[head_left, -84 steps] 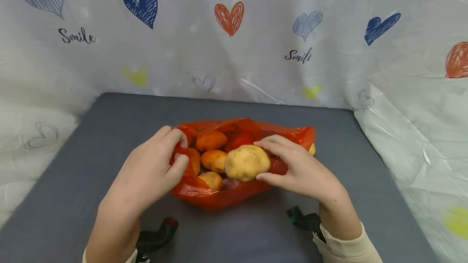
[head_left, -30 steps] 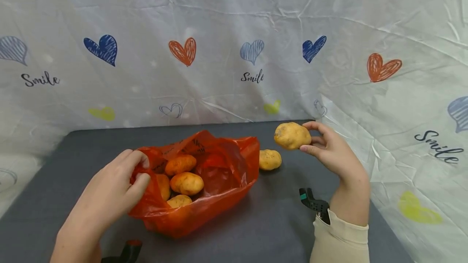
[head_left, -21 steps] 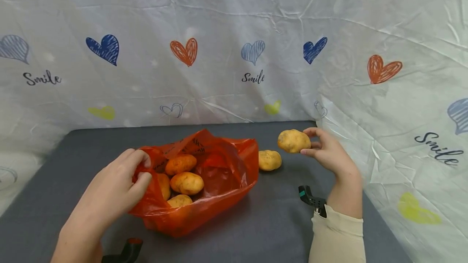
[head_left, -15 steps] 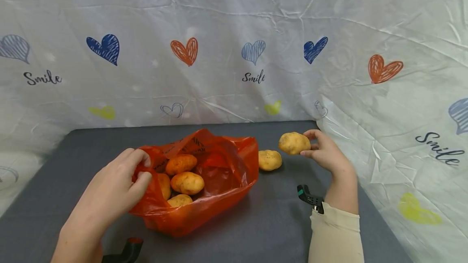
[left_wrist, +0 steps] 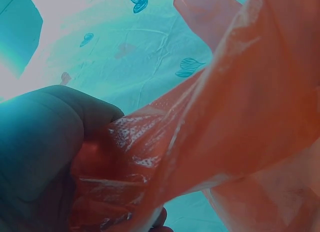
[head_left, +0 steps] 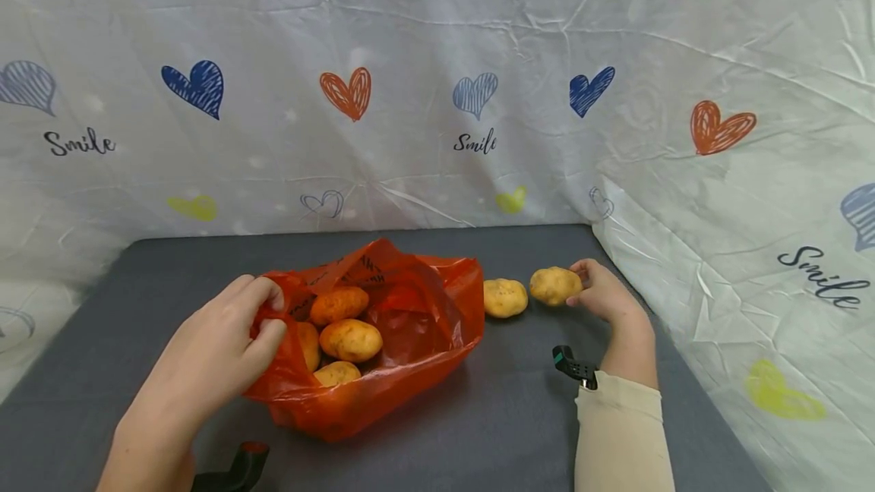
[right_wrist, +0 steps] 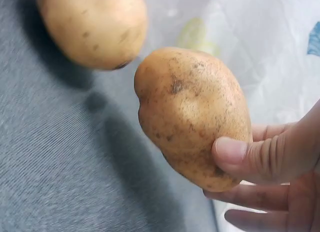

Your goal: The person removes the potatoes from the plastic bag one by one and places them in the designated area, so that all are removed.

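Observation:
My left hand [head_left: 215, 348] grips the left edge of a red plastic bag [head_left: 403, 393], holding its mouth spread. Several potatoes lie inside, among them a yellowish potato [head_left: 351, 340] and a redder-tinted potato [head_left: 339, 305]. In the left wrist view, the bag's film [left_wrist: 240, 117] is bunched between thumb and fingers. My right hand [head_left: 604, 294] pinches a potato [right_wrist: 192, 117] by its right end, thumb on the near side. Whether its underside touches the table cannot be made out. Just left of it, another potato [head_left: 505, 298] rests on the table against the bag's right side.
A dark grey table [head_left: 478, 431] carries everything. Behind it and along the right hangs a white sheet [head_left: 403, 158] printed with hearts and "Smile". Black wrist camera mounts [head_left: 574, 365] jut from both forearms.
The right hand took a potato out of the bag and carried it right, then lowered it toward the table beside the other potato. The left hand kept its grip on the bag.

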Motion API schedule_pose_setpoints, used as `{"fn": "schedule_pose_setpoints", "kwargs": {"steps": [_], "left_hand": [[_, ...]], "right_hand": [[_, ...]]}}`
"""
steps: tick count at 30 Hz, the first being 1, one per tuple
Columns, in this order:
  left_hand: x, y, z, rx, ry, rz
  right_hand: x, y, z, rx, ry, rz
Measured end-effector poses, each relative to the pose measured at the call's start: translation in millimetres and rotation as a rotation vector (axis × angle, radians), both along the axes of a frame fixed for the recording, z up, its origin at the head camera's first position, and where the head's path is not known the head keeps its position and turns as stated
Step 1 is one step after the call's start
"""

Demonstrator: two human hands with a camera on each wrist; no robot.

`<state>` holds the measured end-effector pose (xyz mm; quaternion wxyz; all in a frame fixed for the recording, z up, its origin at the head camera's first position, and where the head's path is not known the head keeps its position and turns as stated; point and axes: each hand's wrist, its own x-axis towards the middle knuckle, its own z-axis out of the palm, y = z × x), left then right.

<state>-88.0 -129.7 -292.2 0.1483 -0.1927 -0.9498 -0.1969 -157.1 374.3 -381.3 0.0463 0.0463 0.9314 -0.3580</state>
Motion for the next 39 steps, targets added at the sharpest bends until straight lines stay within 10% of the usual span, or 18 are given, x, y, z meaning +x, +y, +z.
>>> {"fn": "schedule_pose_setpoints", "kwargs": {"steps": [22, 39], "left_hand": [[0.1, -0.6, -0.1, 0.0, 0.0, -0.004], [0.3, -0.5, 1.3, -0.01, -0.012, -0.005]], "right_hand": [[-2.9, -7, -5.2, 0.033, -0.124, -0.023], [20.3, -29, 44.1, 0.095, -0.083, 0.065]]}}
